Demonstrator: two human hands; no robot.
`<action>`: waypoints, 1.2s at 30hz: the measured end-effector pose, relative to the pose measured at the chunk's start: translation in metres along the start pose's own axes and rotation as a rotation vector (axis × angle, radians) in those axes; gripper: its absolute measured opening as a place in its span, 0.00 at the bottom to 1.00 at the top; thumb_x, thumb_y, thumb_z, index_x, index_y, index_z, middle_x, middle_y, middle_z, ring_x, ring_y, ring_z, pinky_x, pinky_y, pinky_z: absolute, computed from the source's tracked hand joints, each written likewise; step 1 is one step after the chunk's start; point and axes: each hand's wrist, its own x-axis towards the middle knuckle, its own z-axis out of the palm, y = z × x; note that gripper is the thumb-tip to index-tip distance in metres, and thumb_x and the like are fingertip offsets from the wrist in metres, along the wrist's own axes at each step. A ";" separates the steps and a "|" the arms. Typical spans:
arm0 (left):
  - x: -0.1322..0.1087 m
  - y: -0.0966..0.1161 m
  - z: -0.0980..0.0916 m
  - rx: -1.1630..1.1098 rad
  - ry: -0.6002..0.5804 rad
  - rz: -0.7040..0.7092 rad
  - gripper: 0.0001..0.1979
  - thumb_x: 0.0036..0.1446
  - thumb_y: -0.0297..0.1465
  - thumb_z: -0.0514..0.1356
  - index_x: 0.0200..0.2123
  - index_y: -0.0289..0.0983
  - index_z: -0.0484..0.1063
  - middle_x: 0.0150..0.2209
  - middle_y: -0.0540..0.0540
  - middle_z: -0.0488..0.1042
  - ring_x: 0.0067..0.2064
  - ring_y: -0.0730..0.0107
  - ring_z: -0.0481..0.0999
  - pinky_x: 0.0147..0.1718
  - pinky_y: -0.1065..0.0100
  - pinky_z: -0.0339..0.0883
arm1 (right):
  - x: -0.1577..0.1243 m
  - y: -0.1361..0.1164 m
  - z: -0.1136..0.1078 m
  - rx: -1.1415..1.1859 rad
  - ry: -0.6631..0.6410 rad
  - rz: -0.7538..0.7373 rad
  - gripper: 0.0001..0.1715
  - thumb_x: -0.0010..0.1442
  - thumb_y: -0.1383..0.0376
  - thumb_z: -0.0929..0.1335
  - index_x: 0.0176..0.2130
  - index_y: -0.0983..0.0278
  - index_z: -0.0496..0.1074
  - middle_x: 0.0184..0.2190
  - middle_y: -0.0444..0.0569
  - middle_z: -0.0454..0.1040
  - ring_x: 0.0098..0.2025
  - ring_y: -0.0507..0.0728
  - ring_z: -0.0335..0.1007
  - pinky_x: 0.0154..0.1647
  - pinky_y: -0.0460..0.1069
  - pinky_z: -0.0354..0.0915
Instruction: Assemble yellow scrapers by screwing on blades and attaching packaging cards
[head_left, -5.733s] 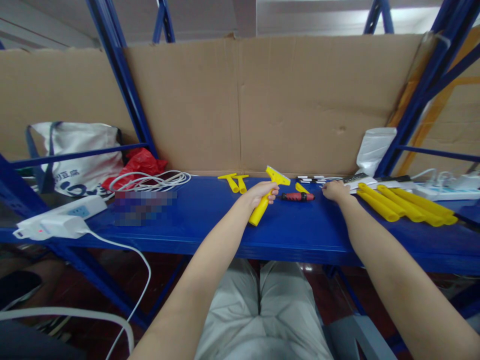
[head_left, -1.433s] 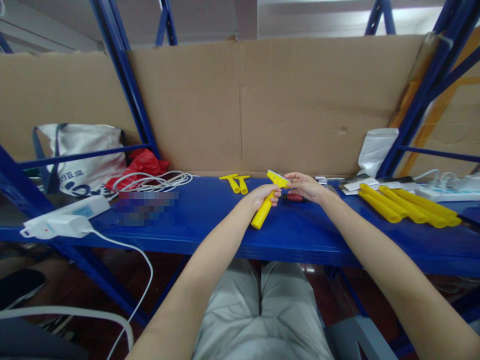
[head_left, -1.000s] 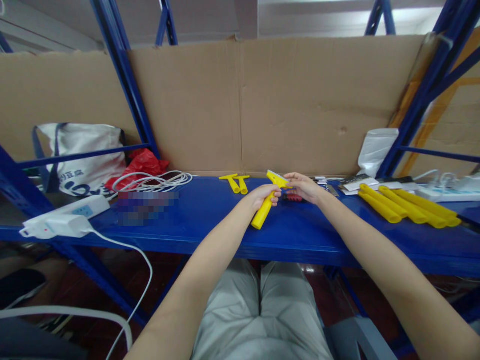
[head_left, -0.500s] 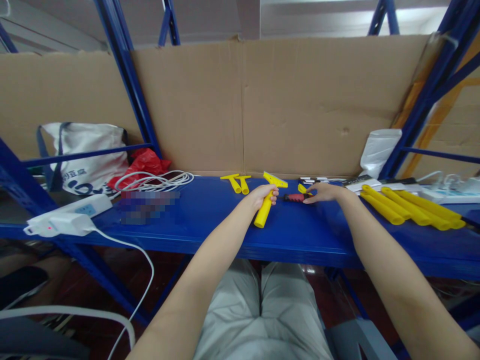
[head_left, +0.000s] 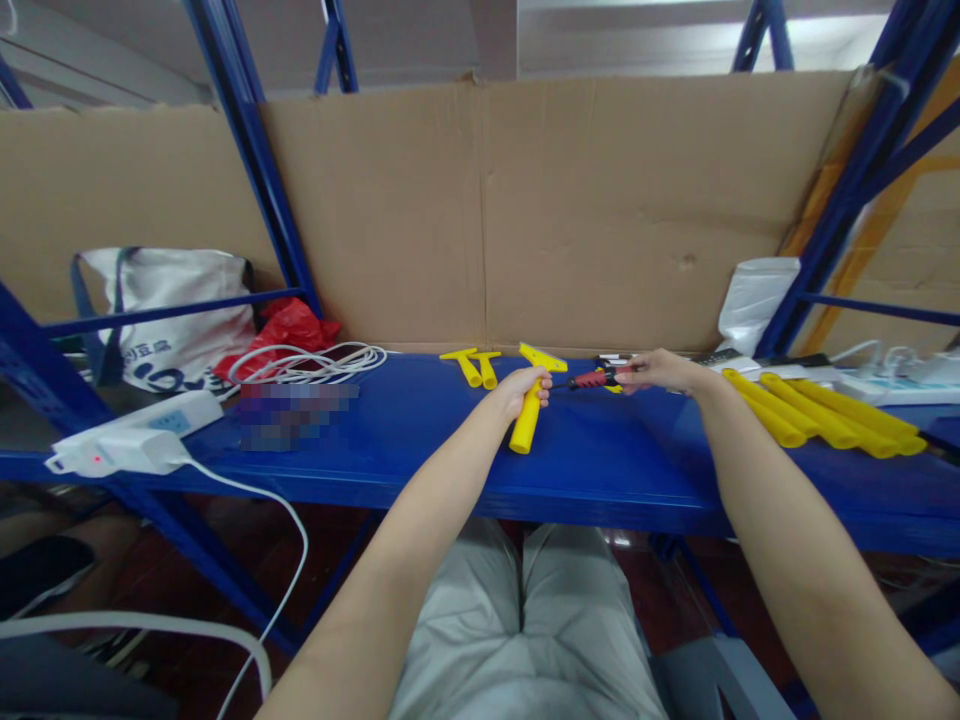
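Note:
My left hand (head_left: 531, 392) is wrapped round the handle of a yellow scraper (head_left: 527, 425), whose wide head tilts up above my fingers. My right hand (head_left: 656, 370) grips the end of a screwdriver (head_left: 590, 380) with a red and black handle; its dark shaft points left toward the scraper. Whether the tip touches the scraper I cannot tell. Beneath the screwdriver a small yellow piece (head_left: 613, 389) is partly hidden. Two small yellow T-shaped pieces (head_left: 470, 370) lie behind my left hand.
Several yellow tubular handles (head_left: 817, 410) lie at the right of the blue shelf (head_left: 420, 440). A white power strip (head_left: 139, 430), coiled white cable (head_left: 330, 365), red plastic bag (head_left: 289, 330) and cloth bag (head_left: 176, 310) occupy the left. A cardboard sheet (head_left: 600, 200) stands behind.
My right hand has lifted the screwdriver off the shelf and shifted slightly right and up with it. My left hand still holds the scraper, almost unmoved.

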 end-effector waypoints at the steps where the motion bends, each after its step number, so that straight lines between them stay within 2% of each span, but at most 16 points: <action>1: 0.001 0.000 -0.001 -0.002 0.012 -0.003 0.12 0.59 0.21 0.45 0.24 0.37 0.56 0.14 0.57 0.55 0.12 0.83 0.52 0.14 0.77 0.50 | -0.001 -0.001 0.000 0.089 0.039 0.007 0.28 0.38 0.43 0.72 0.29 0.64 0.75 0.23 0.49 0.74 0.27 0.55 0.70 0.29 0.49 0.64; 4: 0.004 -0.002 -0.003 -0.017 0.038 -0.014 0.12 0.58 0.21 0.46 0.23 0.37 0.56 0.15 0.57 0.55 0.13 0.83 0.52 0.14 0.78 0.50 | 0.002 -0.006 0.005 0.324 0.276 -0.044 0.27 0.40 0.44 0.73 0.25 0.65 0.70 0.17 0.46 0.69 0.19 0.50 0.64 0.21 0.46 0.60; 8: 0.006 -0.003 -0.004 -0.023 0.069 -0.034 0.12 0.58 0.21 0.46 0.23 0.36 0.56 0.15 0.57 0.55 0.13 0.84 0.52 0.14 0.78 0.49 | 0.011 -0.016 0.013 0.596 0.600 -0.142 0.24 0.42 0.47 0.73 0.27 0.63 0.68 0.14 0.40 0.64 0.16 0.49 0.60 0.16 0.46 0.58; 12: 0.007 -0.003 -0.005 -0.008 0.103 -0.047 0.12 0.59 0.22 0.46 0.23 0.36 0.56 0.15 0.57 0.56 0.12 0.84 0.52 0.14 0.78 0.48 | 0.017 -0.024 0.014 0.720 0.802 -0.191 0.22 0.43 0.49 0.73 0.25 0.62 0.65 0.17 0.40 0.66 0.13 0.47 0.55 0.13 0.46 0.56; 15: 0.008 -0.003 -0.005 -0.002 0.126 -0.062 0.12 0.58 0.22 0.47 0.23 0.36 0.56 0.15 0.56 0.56 0.12 0.83 0.52 0.14 0.78 0.49 | 0.019 -0.026 0.012 0.774 0.897 -0.212 0.23 0.44 0.49 0.72 0.24 0.62 0.63 0.16 0.39 0.64 0.12 0.46 0.53 0.11 0.45 0.53; 19: 0.009 -0.003 -0.006 0.016 0.138 -0.075 0.11 0.57 0.22 0.47 0.23 0.36 0.56 0.15 0.56 0.56 0.13 0.83 0.52 0.13 0.77 0.49 | 0.021 -0.024 0.013 0.850 0.946 -0.246 0.23 0.45 0.48 0.72 0.24 0.62 0.62 0.14 0.37 0.61 0.12 0.47 0.55 0.12 0.45 0.55; 24: 0.010 -0.004 -0.006 0.024 0.135 -0.074 0.10 0.57 0.22 0.47 0.24 0.37 0.56 0.15 0.56 0.56 0.13 0.82 0.53 0.13 0.77 0.50 | 0.023 -0.023 0.018 0.899 0.912 -0.249 0.24 0.44 0.47 0.72 0.24 0.61 0.62 0.14 0.35 0.59 0.12 0.47 0.55 0.12 0.45 0.54; 36: 0.010 -0.004 -0.006 -0.003 0.098 -0.078 0.09 0.56 0.22 0.47 0.25 0.37 0.56 0.15 0.56 0.56 0.13 0.82 0.53 0.14 0.77 0.49 | 0.024 -0.023 0.022 0.829 0.883 -0.240 0.25 0.44 0.45 0.70 0.27 0.61 0.62 0.16 0.38 0.60 0.15 0.49 0.57 0.15 0.47 0.54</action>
